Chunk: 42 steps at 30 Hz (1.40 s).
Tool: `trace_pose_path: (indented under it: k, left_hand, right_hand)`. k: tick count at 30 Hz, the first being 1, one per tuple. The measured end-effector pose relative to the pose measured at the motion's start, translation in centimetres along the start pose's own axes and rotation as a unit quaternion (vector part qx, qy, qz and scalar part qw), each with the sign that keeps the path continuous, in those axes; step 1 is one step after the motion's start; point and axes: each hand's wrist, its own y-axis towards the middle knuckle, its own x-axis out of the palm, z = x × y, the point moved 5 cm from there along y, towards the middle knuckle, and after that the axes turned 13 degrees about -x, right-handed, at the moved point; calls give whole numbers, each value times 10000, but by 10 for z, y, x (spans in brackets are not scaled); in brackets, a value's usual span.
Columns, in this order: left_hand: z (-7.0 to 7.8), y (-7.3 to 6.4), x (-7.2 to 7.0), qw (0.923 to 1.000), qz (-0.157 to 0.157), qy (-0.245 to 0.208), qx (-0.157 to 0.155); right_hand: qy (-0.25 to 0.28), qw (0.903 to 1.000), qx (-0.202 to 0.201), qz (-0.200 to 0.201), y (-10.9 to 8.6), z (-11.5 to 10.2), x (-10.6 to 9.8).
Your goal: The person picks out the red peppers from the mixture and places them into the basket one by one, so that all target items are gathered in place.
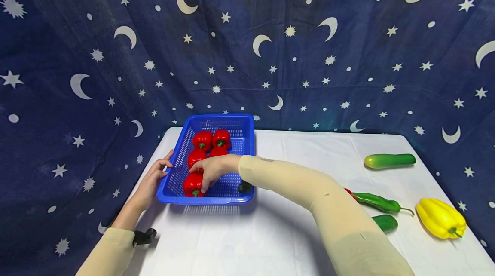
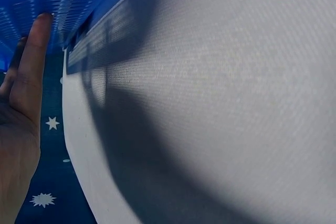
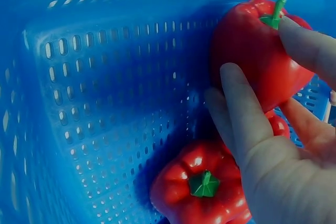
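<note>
A blue plastic basket [image 1: 209, 200] with slotted walls stands at the table's left, several red bell peppers [image 1: 203, 139] inside it. My right hand [image 1: 214, 168] reaches down into it and holds the nearest red bell pepper [image 3: 247, 51] by its sides, thumb close to the green stem. Another red bell pepper [image 3: 207, 184] lies beside the fingers in the right wrist view. At the basket's left side, my left hand [image 1: 148, 183] touches the rim and outer wall with extended fingers [image 2: 39, 35]. My right hand and forearm hide part of the basket's contents.
On the right of the white table [image 1: 278, 233] lie a green cucumber-like vegetable [image 1: 389, 161], a long green chili pepper [image 1: 377, 202], a partly hidden dark green vegetable [image 1: 386, 223] and a yellow bell pepper [image 1: 441, 219]. A red tip shows beside my sleeve. A starry blue cloth [image 1: 301, 74] hangs behind.
</note>
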Motion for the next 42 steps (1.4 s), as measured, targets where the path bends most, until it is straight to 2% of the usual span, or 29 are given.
trace_pose_path:
  k: [8, 16, 22, 32, 42]
  left_hand:
    - [1, 0, 0, 9999, 63, -36, -96]
    - [2, -1, 2, 9998, 129, -35, -178]
    - [1, -1, 2, 9999, 66, -115, -80]
    - [-1, -1, 2, 9999, 38, -98, 30]
    - [-1, -1, 3, 9999, 132, -70, 47]
  right_hand:
    - [293, 9994, 84, 176, -2, -1, 2]
    - [45, 9995, 183, 246, -7, -5, 0]
    - [-18, 9993, 182, 341, -16, -8, -6]
    - [-3, 9995, -100, 288, -27, -8, -6]
    - [48, 9965, -602, 572, -56, -16, -16]
